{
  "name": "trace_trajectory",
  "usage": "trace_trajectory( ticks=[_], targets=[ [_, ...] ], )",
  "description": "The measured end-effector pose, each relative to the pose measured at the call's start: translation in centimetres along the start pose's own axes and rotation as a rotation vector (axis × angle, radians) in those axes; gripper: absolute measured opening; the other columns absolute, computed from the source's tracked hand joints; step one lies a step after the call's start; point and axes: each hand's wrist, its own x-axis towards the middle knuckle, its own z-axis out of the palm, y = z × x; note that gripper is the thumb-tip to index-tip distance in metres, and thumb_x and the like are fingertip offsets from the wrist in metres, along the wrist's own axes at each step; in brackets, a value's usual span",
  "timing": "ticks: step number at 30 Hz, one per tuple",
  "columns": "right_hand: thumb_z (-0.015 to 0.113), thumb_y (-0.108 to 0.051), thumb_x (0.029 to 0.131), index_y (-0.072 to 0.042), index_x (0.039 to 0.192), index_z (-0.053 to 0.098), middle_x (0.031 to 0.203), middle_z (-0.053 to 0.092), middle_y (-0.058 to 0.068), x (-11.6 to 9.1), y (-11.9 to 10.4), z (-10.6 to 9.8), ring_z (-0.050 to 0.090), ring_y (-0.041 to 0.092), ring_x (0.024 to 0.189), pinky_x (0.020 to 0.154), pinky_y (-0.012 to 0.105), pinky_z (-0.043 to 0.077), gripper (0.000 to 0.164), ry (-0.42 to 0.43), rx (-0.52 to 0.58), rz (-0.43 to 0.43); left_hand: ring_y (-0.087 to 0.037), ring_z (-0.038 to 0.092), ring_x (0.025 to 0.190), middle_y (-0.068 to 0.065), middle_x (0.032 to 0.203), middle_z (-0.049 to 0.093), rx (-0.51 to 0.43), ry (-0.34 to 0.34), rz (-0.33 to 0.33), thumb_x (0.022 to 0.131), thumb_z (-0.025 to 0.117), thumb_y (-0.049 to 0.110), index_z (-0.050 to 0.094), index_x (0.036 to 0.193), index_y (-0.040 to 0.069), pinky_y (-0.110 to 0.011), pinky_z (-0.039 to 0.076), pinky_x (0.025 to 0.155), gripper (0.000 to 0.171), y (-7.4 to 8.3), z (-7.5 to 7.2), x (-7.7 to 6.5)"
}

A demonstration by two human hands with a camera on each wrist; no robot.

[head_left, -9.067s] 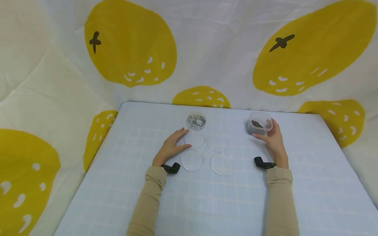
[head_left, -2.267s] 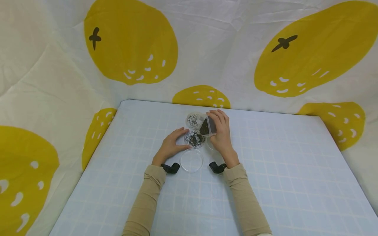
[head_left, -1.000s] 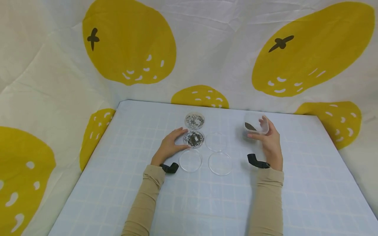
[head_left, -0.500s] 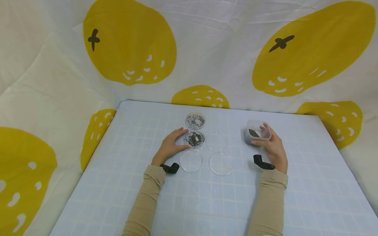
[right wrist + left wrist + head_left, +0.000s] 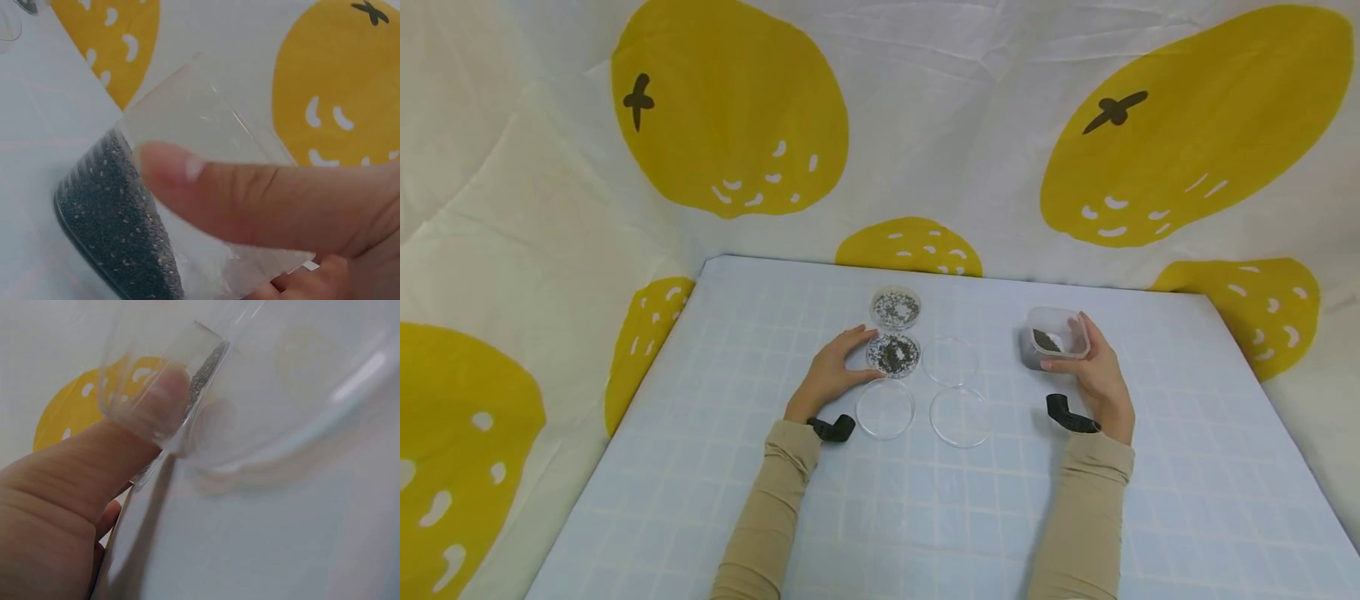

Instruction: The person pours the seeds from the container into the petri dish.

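My left hand (image 5: 831,371) holds a round clear petri dish (image 5: 893,355) on the table, thumb and fingers at its rim. Small dark seeds lie scattered over its bottom. In the left wrist view the thumb (image 5: 81,462) shows partly through a nearer clear dish (image 5: 300,425). At the right, my right hand (image 5: 1099,379) grips a clear squarish plastic tub (image 5: 1047,342), its thumb along the near side. Dark speckled seeds (image 5: 112,212) are banked to one side of the tub in the right wrist view. The tub appears to be at the tabletop.
Behind the held dish is another seed-strewn petri dish (image 5: 896,307). Three bare clear dishes stand close by: one in front (image 5: 886,408), one to the right (image 5: 951,362) and one at front right (image 5: 960,417). Fabric with yellow fruit (image 5: 730,108) hangs behind the table.
Earlier the held dish was bare; the right hand tipped the tub over it, and seeds now lie in it. Hand and tub have since moved back right and come down. The left hand has stayed.
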Motion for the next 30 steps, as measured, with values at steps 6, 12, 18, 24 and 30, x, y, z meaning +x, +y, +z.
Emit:
trace_trajectory(
  ticks=[6, 12, 18, 24, 30],
  targets=[
    [0.068, 0.025, 0.068, -0.016, 0.151, 0.017, 0.156, 0.016, 0.003, -1.2, -2.5, 0.6, 0.005, 0.011, 0.144, 0.116, 0.027, -0.001, 0.105, 0.040, 0.081, -0.200, -0.028, 0.031, 0.137, -0.002, 0.148, 0.037, -0.002, 0.000, 0.002, 0.071, 0.075, 0.054, 0.046, 0.139, 0.028, -0.049, 0.026, 0.111, 0.079, 0.0, -0.1, 0.0],
    [0.061, 0.033, 0.067, 0.003, 0.140, 0.037, 0.146, 0.035, 0.019, -1.4, -4.6, 2.0, 0.024, 0.020, 0.139, 0.115, 0.023, 0.014, 0.083, 0.068, 0.187, -0.473, -0.029, 0.031, 0.136, -0.001, 0.148, 0.037, -0.013, 0.000, 0.009, 0.071, 0.074, 0.055, 0.047, 0.139, 0.027, -0.050, 0.026, 0.111, 0.079, 0.1, -0.2, 0.0],
    [0.065, 0.024, 0.072, 0.007, 0.133, 0.046, 0.138, 0.044, 0.023, -0.9, -6.4, 4.9, 0.034, 0.027, 0.134, 0.115, 0.029, 0.019, 0.066, -0.011, 0.074, -0.568, -0.029, 0.031, 0.137, -0.002, 0.148, 0.037, -0.024, -0.004, 0.008, 0.072, 0.074, 0.054, 0.047, 0.139, 0.026, -0.050, 0.026, 0.111, 0.078, 0.1, -0.1, -0.1],
    [0.069, 0.016, 0.074, 0.007, 0.132, 0.047, 0.137, 0.045, 0.023, -0.6, -7.2, 8.6, 0.035, 0.027, 0.133, 0.116, 0.031, 0.018, 0.062, -0.141, -0.104, -0.539, -0.029, 0.031, 0.137, -0.002, 0.149, 0.036, -0.019, -0.006, 0.004, 0.072, 0.074, 0.054, 0.046, 0.140, 0.027, -0.050, 0.025, 0.111, 0.079, 0.1, -0.1, 0.0],
    [0.069, 0.010, 0.078, 0.006, 0.133, 0.046, 0.138, 0.045, 0.023, -0.2, -6.3, 10.6, 0.036, 0.028, 0.133, 0.115, 0.035, 0.020, 0.060, -0.267, -0.234, -0.453, -0.028, 0.031, 0.137, -0.002, 0.149, 0.036, -0.020, -0.004, 0.004, 0.071, 0.075, 0.054, 0.047, 0.139, 0.027, -0.048, 0.025, 0.112, 0.079, 0.0, -0.1, 0.0]
  ],
)
